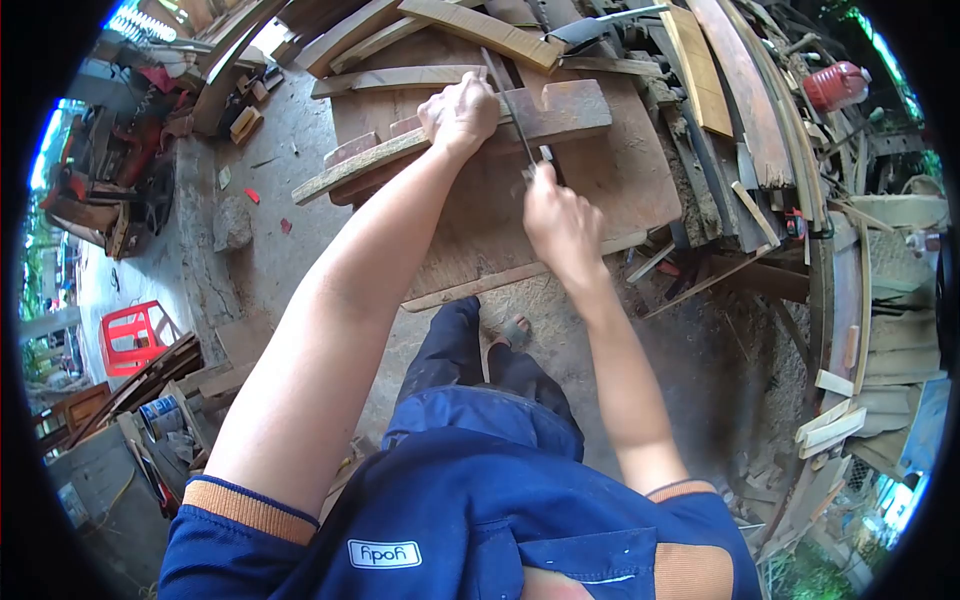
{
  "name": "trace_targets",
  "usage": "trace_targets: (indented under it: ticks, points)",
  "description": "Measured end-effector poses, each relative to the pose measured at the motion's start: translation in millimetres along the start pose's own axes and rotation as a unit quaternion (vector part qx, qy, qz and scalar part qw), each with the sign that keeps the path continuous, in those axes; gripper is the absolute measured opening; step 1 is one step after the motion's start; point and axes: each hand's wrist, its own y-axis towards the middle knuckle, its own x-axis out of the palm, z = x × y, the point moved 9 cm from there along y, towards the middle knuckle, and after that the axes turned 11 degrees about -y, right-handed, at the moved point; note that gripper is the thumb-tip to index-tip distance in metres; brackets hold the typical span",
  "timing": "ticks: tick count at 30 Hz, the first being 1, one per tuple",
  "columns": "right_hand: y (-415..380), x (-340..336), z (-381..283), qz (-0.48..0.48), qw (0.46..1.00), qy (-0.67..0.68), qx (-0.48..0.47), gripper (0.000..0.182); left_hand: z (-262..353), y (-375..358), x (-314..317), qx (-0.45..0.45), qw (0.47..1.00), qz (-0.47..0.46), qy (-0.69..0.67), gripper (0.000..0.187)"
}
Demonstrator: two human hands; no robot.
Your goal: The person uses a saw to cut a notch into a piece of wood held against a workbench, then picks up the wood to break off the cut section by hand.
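My left hand (462, 112) is closed over a narrow wooden strip (350, 168), gripping it near its far end. The strip lies slanted across a thick notched wooden block (575, 112) on the workbench. In my right hand (563, 222) is a saw, its fingers wrapped round the near end. The thin saw blade (513, 108) points away from me, just right of my left hand, close to the strip's end. Whether its teeth touch the wood cannot be made out. The saw's handle is mostly hidden by my fingers.
The wooden workbench top (600, 200) carries a curved wood piece (400, 80) and a plank (485, 35) at the back. Stacked boards (697, 75) and a red plastic jug (836, 86) stand right. A red plastic chair (135, 335) and a stone (232, 222) are left.
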Motion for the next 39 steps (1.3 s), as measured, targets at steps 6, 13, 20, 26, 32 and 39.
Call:
trace_targets:
  ticks: [6,13,20,26,32,39]
  points:
    - [37.6,7.8,-5.4,0.032,0.999,0.02,-0.013,0.018,-0.7,-4.4,-1.5,-0.014,1.0,-0.015,-0.003,0.038]
    - [6.6,-0.7,-4.2,-0.019,1.0,0.0,0.007,0.018,-3.5,-1.9,3.9,-0.02,0.999,-0.047,-0.003,0.043]
    - [59.1,7.4,-14.6,0.047,0.999,0.018,-0.012,0.016,-1.3,-3.0,-0.5,-0.013,1.0,-0.015,0.002,0.035]
    - [0.4,3.2,-6.3,-0.016,1.0,-0.014,-0.007,0.018,-3.0,-2.2,-1.8,0.001,1.0,-0.004,-0.018,0.037]
    - [53.5,1.3,-14.4,0.025,1.0,-0.014,-0.003,0.017,-2.3,-3.6,0.2,-0.006,1.0,-0.01,-0.016,0.038]
    - [-9.7,2.9,-3.3,-0.015,0.999,-0.03,-0.001,0.019,-5.3,-0.4,4.0,-0.006,0.999,-0.036,-0.014,0.042]
